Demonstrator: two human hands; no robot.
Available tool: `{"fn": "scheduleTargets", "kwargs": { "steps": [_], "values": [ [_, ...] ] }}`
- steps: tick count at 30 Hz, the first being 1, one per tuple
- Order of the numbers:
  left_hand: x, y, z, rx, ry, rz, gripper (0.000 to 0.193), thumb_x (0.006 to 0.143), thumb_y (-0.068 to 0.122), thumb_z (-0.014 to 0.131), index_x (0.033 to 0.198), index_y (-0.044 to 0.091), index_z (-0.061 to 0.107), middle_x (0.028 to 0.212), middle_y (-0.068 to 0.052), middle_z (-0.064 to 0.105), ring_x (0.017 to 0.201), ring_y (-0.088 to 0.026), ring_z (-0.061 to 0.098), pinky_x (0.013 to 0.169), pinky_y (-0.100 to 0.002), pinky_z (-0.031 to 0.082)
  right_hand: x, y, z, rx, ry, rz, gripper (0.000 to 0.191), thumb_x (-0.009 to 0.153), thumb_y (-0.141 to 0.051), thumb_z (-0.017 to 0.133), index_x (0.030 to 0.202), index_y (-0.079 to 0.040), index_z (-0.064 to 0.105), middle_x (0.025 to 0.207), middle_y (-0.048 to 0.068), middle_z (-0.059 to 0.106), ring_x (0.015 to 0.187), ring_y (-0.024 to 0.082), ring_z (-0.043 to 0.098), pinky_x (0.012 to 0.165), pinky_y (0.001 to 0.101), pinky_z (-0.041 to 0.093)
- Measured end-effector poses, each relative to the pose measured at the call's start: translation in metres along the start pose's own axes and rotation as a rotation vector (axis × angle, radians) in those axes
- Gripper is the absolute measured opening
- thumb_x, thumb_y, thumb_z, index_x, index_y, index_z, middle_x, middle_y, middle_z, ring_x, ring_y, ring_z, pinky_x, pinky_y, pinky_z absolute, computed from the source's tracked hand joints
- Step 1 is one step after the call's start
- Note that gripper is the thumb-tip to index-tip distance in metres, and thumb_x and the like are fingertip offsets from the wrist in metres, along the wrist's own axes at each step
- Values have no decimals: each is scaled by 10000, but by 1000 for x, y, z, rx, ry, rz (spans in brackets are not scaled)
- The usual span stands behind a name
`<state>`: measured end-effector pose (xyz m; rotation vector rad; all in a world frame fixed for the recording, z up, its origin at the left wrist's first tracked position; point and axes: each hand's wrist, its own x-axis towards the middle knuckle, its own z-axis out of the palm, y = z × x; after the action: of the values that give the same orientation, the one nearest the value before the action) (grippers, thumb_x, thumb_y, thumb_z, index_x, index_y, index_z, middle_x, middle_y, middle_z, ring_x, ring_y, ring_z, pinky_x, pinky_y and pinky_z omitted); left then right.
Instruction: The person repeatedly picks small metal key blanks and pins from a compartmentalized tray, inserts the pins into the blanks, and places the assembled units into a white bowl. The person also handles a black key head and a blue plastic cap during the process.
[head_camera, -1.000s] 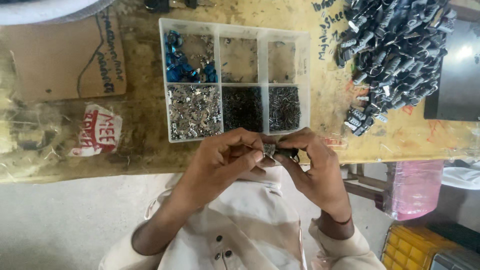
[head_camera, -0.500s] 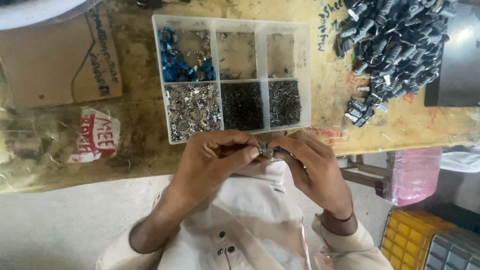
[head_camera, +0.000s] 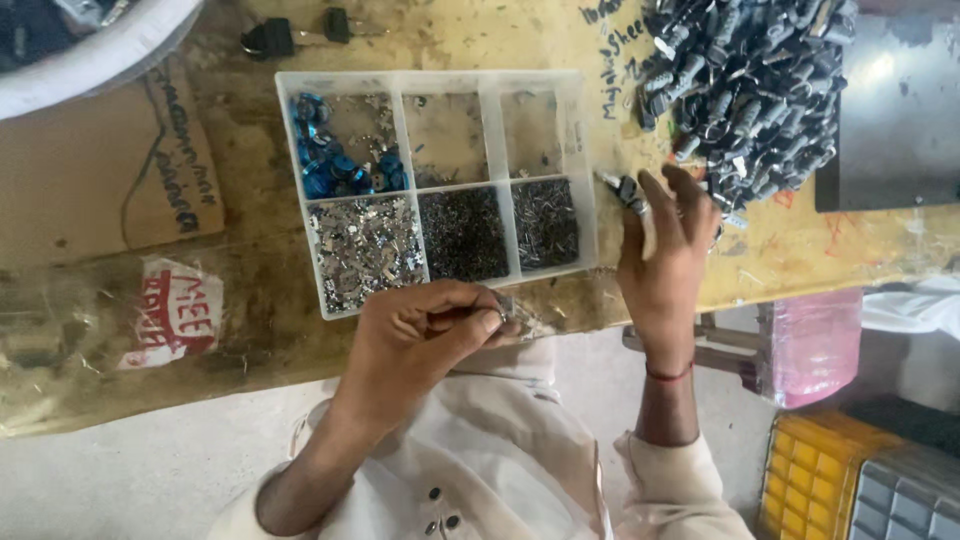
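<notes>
Right hand (head_camera: 662, 262) is raised over the desk (head_camera: 480, 35) just right of the clear compartment tray (head_camera: 585, 130), fingers (head_camera: 690, 205) loosely spread, pinching a small dark metal part (head_camera: 627, 189) at the tips. Left hand (head_camera: 425, 335) sits at the desk's near edge below the tray, fingers curled tight around a small silvery piece (head_camera: 500, 312); its kind cannot be told. Tray compartments hold blue pieces (head_camera: 335, 160), silver parts (head_camera: 365, 245) and dark small parts (head_camera: 462, 232). A heap of dark keys (head_camera: 745, 85) lies at the far right.
</notes>
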<state>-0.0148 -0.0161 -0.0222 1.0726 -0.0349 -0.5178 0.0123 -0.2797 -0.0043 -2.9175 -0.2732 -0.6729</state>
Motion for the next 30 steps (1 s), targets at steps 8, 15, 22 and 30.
{"fn": "scheduleTargets", "kwargs": {
  "steps": [8, 15, 22, 30],
  "values": [
    [-2, 11, 6, 69, 29, -94, 171, 928, 3, 711, 1084, -29, 774, 907, -99, 798, 746, -84, 694, 604, -207, 567, -37, -61, -20, 941, -363, 135, 306, 945, -31, 707, 1242, -40, 634, 1195, 114, 639, 1064, 202, 668, 916, 324, 560],
    [-3, 4, -1, -256, 39, -114, 143, 977, -58, 652, 1099, -104, 711, 1015, -162, 757, 940, -176, 742, 847, -312, 661, -30, -65, -6, 1167, -384, 287, 215, 1048, -29, 596, 1258, -21, 645, 1240, 121, 586, 1095, 184, 629, 926, 300, 536],
    [-3, 12, -9, -367, 5, -179, 125, 967, 17, 618, 1045, -74, 653, 1076, -168, 771, 959, -233, 788, 870, -375, 702, -20, -53, -4, 1334, -418, 376, 230, 1127, -67, 534, 1322, 24, 617, 1246, 135, 646, 1124, 162, 630, 1008, 274, 513],
    [0, 14, -12, -311, -43, -136, 193, 989, 101, 676, 1080, -69, 674, 969, -163, 750, 816, -190, 757, 704, -329, 675, -16, -55, -10, 1552, -587, 483, 310, 1077, 13, 554, 1382, 49, 594, 1190, 124, 660, 1033, 155, 660, 879, 293, 564]
  ]
}}
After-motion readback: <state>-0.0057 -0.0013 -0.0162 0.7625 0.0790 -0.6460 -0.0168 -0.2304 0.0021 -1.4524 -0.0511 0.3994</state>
